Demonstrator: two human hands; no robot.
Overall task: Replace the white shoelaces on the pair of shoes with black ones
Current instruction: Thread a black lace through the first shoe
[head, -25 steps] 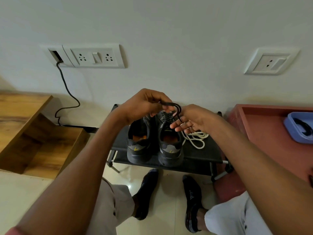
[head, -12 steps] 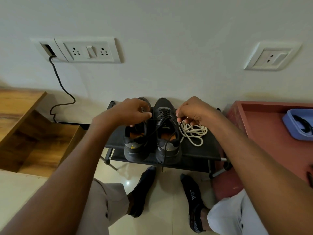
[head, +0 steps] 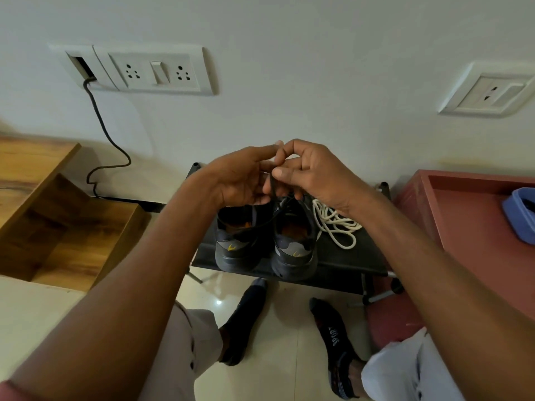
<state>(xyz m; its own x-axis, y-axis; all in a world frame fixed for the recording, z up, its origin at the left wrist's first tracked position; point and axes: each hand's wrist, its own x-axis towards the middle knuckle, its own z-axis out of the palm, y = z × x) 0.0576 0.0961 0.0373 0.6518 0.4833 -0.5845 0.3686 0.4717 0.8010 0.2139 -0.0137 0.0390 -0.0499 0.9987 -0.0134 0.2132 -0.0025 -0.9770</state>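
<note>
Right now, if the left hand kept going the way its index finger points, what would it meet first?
The left hand points its index finger toward the right hand, and the fingertip already meets the right hand's fingers above the black lace. Depth is unclear, but nothing else lies between.

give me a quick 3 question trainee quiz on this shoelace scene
1. True or false: the white shoelaces lie loose on the rack, right of the shoes.
2. What does the right hand pinch? A) black shoelace B) cable C) sock
3. Fill in: the shoes stand with heels toward the ____.

Key: 1 true; 2 A; 3 person.
</note>
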